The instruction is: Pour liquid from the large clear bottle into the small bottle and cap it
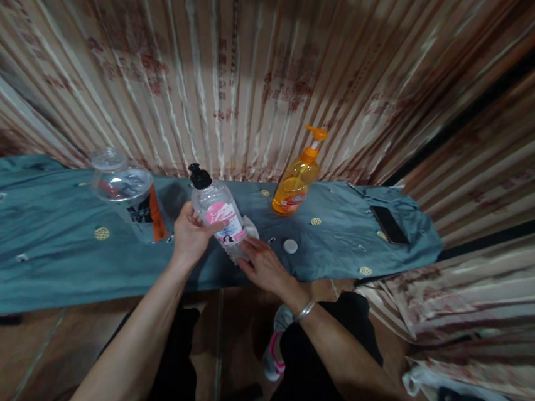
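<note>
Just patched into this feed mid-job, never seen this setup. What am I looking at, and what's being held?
No machine here: a person works with two bare hands, and the one picture comes from a camera on their head, looking forward and down, so the arms entering from below are their own. The left hand has its grip closed around a tilted clear plastic pump bottle with a black pump and pink label. The right hand lies open, fingertips at that bottle's lower end. A teal cloth with gold round motifs covers the surface. On it stand a clear lidded plastic jar and an orange pump bottle; a small white round cap and a flat black phone lie nearby.
</note>
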`<act>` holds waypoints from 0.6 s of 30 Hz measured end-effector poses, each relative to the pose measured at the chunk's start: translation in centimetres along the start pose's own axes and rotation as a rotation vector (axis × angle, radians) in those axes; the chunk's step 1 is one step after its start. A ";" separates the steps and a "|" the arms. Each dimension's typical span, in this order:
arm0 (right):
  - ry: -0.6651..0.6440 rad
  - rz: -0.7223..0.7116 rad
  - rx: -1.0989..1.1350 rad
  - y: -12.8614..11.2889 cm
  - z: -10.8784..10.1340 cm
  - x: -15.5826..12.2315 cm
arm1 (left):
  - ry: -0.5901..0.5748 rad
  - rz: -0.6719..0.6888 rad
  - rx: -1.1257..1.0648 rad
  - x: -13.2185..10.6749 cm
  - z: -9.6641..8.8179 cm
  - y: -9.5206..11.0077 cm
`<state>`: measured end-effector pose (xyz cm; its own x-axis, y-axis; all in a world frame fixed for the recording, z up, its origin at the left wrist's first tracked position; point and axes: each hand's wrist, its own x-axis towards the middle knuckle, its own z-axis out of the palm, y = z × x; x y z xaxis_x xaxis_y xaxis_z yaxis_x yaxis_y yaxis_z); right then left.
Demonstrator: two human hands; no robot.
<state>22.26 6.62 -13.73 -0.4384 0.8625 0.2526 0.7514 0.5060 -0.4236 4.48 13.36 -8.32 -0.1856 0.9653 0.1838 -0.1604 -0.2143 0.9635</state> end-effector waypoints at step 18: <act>-0.229 0.511 -0.297 4.9 -7.0 -2.6 | -0.232 -0.094 -0.019 0.9 10.0 -4.3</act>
<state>30.51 6.82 -10.34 -0.0582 0.9905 -0.1246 0.9841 0.0360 -0.1737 14.68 16.64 -10.33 0.0586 0.9890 0.1358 -0.1852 -0.1229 0.9750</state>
